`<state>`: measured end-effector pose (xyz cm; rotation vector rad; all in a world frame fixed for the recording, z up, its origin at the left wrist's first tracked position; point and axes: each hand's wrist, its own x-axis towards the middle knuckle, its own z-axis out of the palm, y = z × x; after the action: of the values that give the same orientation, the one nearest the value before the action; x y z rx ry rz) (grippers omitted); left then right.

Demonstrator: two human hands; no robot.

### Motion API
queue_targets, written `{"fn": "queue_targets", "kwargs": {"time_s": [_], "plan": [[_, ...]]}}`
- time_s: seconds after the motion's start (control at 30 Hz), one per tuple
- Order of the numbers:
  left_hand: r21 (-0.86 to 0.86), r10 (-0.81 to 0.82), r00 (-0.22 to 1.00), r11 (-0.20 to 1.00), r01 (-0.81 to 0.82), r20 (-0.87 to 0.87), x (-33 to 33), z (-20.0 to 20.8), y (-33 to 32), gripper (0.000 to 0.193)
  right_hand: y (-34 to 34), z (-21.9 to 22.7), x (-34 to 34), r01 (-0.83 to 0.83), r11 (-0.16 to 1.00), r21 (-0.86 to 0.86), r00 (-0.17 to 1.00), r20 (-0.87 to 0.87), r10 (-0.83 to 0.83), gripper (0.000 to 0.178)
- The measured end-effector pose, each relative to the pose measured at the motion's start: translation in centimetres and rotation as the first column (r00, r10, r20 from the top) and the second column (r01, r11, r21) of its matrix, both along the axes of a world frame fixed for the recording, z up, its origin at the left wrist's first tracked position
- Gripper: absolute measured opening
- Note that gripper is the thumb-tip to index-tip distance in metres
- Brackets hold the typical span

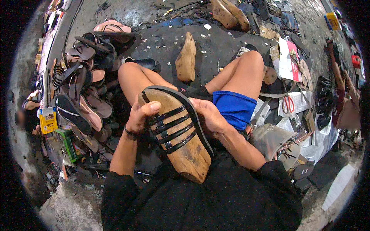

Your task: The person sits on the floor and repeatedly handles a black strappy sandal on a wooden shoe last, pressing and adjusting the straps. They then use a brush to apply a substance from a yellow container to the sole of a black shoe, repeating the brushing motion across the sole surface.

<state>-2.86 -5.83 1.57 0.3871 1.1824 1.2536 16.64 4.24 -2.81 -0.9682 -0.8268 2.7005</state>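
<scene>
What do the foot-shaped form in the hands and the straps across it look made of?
Foot-shaped form: apparently wood, worn smooth, judging by its brown tone and dark stains.
Straps: glossy black, probably synthetic leather, from their bright highlights; real leather is possible.

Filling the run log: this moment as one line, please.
left hand: holding strapped sandal by toe end | right hand: on edge of sole | wooden last: under straps

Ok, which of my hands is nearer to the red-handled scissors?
Right: your right hand is left of the red-handled scissors; your left hand is farther left, across the strappy sandal.
</scene>
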Motion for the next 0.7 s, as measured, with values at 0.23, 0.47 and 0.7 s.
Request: {"fn": "queue_targets", "kwargs": {"time_s": [0.23, 0.47, 0.7], "plan": [[0.018, -0.119, 0.992, 0.993, 0.12, -0.029, 0.3, 1.3, 2.0, 0.051, 2.4, -1.4, 0.4, -0.018, 0.988, 0.156, 0.992, -0.121, 0.037, 0.024], [0.104, -0.137, 0.99, 0.985, 0.14, -0.034, 3.4, 0.8, 7.6, 0.052, 10.1, 7.7, -3.6, -0.294, 0.541, 0.788, 0.947, 0.164, 0.276, 0.055], [-0.058, 0.108, 0.888, 0.994, -0.092, 0.448, 7.1, -3.4, 4.4, 0.048, 10.1, 8.0, -3.0, -0.385, 0.198, 0.902, 0.923, 0.371, 0.101, 0.043]]}}
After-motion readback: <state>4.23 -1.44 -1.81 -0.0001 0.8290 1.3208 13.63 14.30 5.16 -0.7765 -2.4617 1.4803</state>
